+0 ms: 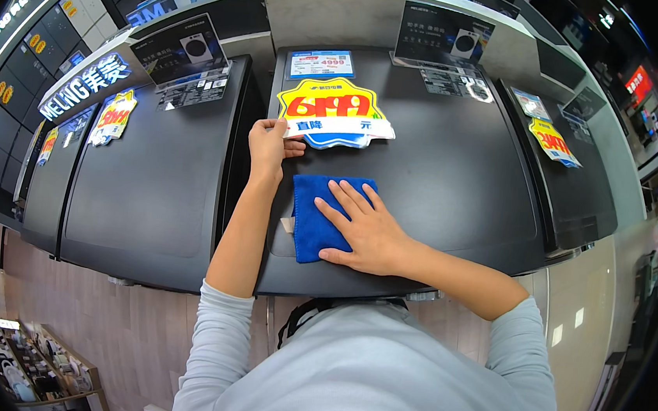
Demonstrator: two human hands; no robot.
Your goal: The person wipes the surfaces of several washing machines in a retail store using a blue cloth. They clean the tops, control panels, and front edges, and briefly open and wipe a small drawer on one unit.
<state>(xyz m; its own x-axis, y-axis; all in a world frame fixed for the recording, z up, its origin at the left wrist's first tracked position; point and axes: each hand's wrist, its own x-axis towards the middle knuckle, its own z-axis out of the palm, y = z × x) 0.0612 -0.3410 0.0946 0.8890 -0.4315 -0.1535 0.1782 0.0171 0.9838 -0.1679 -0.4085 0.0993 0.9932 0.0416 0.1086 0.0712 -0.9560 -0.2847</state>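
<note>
My left hand [270, 149] pinches the lower left corner of a yellow, white and blue cardboard price sign [331, 109], which bears large printed figures. The sign is near the back left of a dark grey washing machine top [439, 156]. Closer to me, a folded blue microfibre cloth [318, 222] lies flat on that same top. A small pale tag [287, 224] sticks out at the cloth's left edge. My right hand [370, 232] rests palm down on the cloth, fingers spread, covering its right part.
Another dark machine top [148, 190] stands to the left across a narrow gap, and one more [567, 167] to the right. At the back are a blue-edged label card [321, 65], a standing display board [443, 36] and a low partition [333, 18].
</note>
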